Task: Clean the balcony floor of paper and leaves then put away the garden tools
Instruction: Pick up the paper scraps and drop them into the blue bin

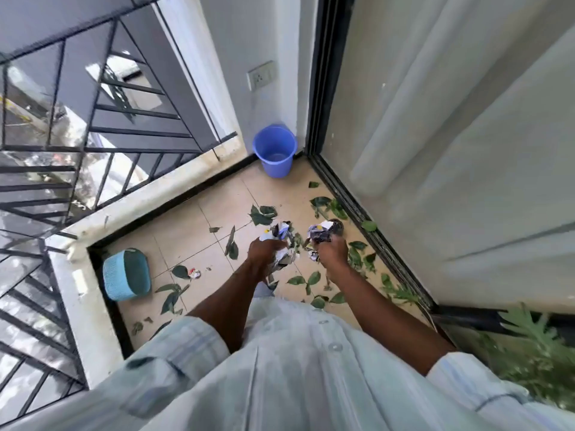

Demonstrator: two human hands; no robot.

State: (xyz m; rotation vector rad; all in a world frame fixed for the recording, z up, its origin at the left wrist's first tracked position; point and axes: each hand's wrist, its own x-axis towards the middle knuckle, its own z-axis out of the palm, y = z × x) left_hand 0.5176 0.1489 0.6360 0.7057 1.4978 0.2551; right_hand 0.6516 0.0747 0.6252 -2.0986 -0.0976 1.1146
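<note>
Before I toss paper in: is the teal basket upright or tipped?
Tipped: the teal basket lies on its side against the ledge.

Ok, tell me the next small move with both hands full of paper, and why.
Probably carry the crumpled paper to the teal basket and drop it in. The left hand and right hand each grip a wad, so neither can gather the leaves scattered on the floor tiles.

paper, left bunch: crumpled white and dark printed scraps, gripped up off the tiles

paper, right bunch: same crumpled stuff, gripped up beside the first

paper scrap: tiny, on the floor near the basket

leaves: green, scattered flat all over the beige tiles, thicker along the door track
</note>
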